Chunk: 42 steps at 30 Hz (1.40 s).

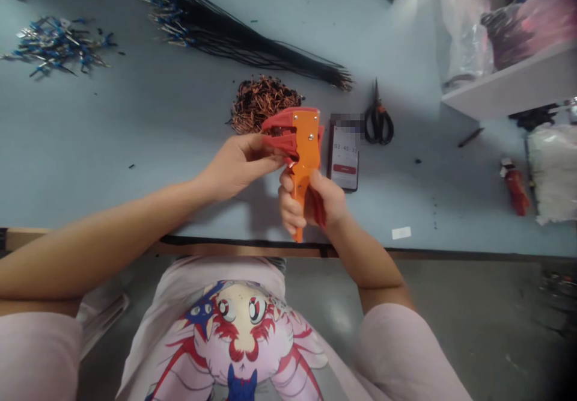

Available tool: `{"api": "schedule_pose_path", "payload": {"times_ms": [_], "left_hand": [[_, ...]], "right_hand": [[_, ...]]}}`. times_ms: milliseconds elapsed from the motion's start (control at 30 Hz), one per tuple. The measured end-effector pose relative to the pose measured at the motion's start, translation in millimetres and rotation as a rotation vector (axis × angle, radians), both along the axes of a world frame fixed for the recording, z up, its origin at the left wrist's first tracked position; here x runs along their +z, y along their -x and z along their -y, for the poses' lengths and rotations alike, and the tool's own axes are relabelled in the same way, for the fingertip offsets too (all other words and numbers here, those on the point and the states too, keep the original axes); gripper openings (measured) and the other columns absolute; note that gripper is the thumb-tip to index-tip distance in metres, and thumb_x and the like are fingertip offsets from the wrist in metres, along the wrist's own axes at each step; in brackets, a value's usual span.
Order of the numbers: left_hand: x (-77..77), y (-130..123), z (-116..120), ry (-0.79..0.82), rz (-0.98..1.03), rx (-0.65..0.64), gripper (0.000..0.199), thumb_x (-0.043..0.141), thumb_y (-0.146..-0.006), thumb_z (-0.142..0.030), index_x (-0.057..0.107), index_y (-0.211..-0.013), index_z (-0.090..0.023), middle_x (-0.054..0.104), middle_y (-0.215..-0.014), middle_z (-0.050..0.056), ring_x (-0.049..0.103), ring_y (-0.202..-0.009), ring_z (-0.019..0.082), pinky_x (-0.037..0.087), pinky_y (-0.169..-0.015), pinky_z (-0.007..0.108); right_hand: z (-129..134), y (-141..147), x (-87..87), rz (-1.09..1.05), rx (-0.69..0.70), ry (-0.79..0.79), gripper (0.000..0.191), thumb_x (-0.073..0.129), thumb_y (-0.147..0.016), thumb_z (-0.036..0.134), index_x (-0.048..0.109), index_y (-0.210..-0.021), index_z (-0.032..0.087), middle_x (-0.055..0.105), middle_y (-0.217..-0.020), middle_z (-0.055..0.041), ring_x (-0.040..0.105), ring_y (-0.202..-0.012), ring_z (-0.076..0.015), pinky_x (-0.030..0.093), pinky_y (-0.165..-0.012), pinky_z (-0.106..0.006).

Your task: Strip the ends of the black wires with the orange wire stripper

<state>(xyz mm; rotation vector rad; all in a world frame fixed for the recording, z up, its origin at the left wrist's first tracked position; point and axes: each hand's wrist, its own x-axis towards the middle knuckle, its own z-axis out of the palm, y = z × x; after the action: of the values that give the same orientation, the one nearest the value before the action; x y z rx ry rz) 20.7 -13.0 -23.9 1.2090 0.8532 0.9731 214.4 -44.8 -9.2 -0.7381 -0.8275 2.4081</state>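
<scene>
Right hand (313, 199) clamped around handle of orange wire stripper (303, 142), tool just left of phone (345, 163), long axis pointing forward over worktop (135, 118); left hand (238, 166) closed on red jaw end, nearer to it than right hand

Head camera faces forward, down past shirt (234, 329) onto workbench (135, 124); left hand (238, 165), right hand (309, 199) close

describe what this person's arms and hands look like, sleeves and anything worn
The arms are bare below the pale pink short sleeves of a T-shirt with a colourful cartoon print. The left hand and right hand wear no gloves, and no watch or rings show.
</scene>
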Motion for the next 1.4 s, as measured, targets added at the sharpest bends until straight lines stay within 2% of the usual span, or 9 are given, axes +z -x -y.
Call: {"api": "schedule_pose_path", "payload": {"times_ms": [133, 300, 433, 533, 700, 867, 1067, 1233, 1400], "left_hand": [[6.0, 9.3, -7.0, -0.144, -0.349, 0.083, 0.017, 0.068, -0.083, -0.033, 0.073, -0.084, -0.017, 0.074, -0.085, 0.003, 0.066, -0.079, 0.017, 0.052, -0.075, 0.028], [11.6, 21.3, -15.1, -0.302, -0.686, 0.145, 0.015, 0.06, -0.084, -0.027, 0.073, -0.084, -0.019, 0.074, -0.085, 0.003, 0.064, -0.079, 0.018, 0.049, -0.077, 0.03], [12.4, 28.0, -20.5, -0.302, -0.814, 0.126, 0.011, 0.061, -0.083, -0.025, 0.069, -0.078, -0.019, 0.071, -0.081, 0.004, 0.059, -0.075, 0.019, 0.045, -0.078, 0.033], [11.6, 26.9, -20.8, -0.255, -0.734, 0.072, 0.014, 0.065, -0.083, -0.029, 0.066, -0.074, -0.019, 0.067, -0.074, 0.003, 0.056, -0.071, 0.018, 0.042, -0.074, 0.032], [11.8, 15.8, -11.9, -0.218, -0.38, -0.05, 0.016, 0.067, -0.084, -0.033, 0.07, -0.075, -0.019, 0.068, -0.073, 0.0, 0.055, -0.064, 0.013, 0.04, -0.064, 0.026], [8.6, 10.8, -6.2, -0.256, -0.312, -0.141, 0.016, 0.068, -0.085, -0.029, 0.077, -0.078, -0.018, 0.074, -0.079, 0.003, 0.063, -0.072, 0.015, 0.045, -0.067, 0.025], [4.3, 12.3, -8.0, -0.315, -0.442, 0.109, 0.013, 0.069, -0.085, -0.032, 0.079, -0.084, -0.022, 0.075, -0.085, 0.003, 0.063, -0.076, 0.017, 0.045, -0.075, 0.03], [11.1, 14.4, -8.6, -0.291, -0.458, 0.115, 0.018, 0.066, -0.086, -0.037, 0.076, -0.081, -0.022, 0.073, -0.081, 0.001, 0.06, -0.073, 0.017, 0.044, -0.072, 0.03], [12.7, 25.2, -17.7, -0.3, -0.582, 0.203, 0.023, 0.066, -0.085, -0.038, 0.068, -0.071, -0.02, 0.065, -0.069, 0.001, 0.054, -0.068, 0.016, 0.042, -0.073, 0.03]], "right_hand": [[-10.4, -9.3, 3.4, 0.13, -0.117, -0.078, 0.048, 0.064, -0.085, 0.064, 0.057, -0.099, 0.019, 0.069, -0.08, -0.0026, 0.068, -0.067, -0.0187, 0.063, -0.065, -0.039], [-16.6, -17.7, 5.8, 0.316, -0.222, -0.054, 0.044, 0.071, -0.084, 0.055, 0.064, -0.105, 0.017, 0.075, -0.093, -0.0078, 0.072, -0.074, -0.021, 0.064, -0.069, -0.039], [-17.1, -17.6, 6.2, 0.367, -0.234, -0.032, 0.041, 0.071, -0.084, 0.054, 0.066, -0.103, 0.018, 0.075, -0.104, -0.0091, 0.073, -0.075, -0.0204, 0.065, -0.069, -0.04], [-15.6, -16.3, 6.9, 0.376, -0.237, -0.053, 0.044, 0.076, -0.08, 0.054, 0.066, -0.104, 0.019, 0.074, -0.109, -0.0085, 0.073, -0.073, -0.0192, 0.065, -0.067, -0.038], [-10.5, -13.6, 7.2, 0.378, -0.206, -0.095, 0.05, 0.079, -0.078, 0.055, 0.064, -0.107, 0.018, 0.075, -0.108, -0.0094, 0.072, -0.07, -0.018, 0.065, -0.066, -0.037], [-5.9, -10.9, 10.1, 0.39, -0.172, -0.105, 0.05, 0.081, -0.076, 0.055, 0.064, -0.103, 0.016, 0.074, -0.11, -0.0109, 0.072, -0.07, -0.0177, 0.065, -0.064, -0.035], [-5.7, -11.7, 13.0, 0.371, -0.179, -0.074, 0.055, 0.082, -0.076, 0.054, 0.062, -0.11, 0.016, 0.074, -0.111, -0.0124, 0.072, -0.074, -0.0193, 0.065, -0.067, -0.037], [-6.4, -11.3, 13.7, 0.407, -0.208, -0.082, 0.057, 0.082, -0.074, 0.055, 0.062, -0.11, 0.016, 0.074, -0.112, -0.0123, 0.072, -0.074, -0.0194, 0.064, -0.066, -0.037], [-9.2, -11.9, 13.6, 0.472, -0.28, -0.136, 0.05, 0.081, -0.076, 0.052, 0.062, -0.107, 0.018, 0.072, -0.113, -0.0117, 0.071, -0.075, -0.0198, 0.062, -0.058, -0.034]]}}
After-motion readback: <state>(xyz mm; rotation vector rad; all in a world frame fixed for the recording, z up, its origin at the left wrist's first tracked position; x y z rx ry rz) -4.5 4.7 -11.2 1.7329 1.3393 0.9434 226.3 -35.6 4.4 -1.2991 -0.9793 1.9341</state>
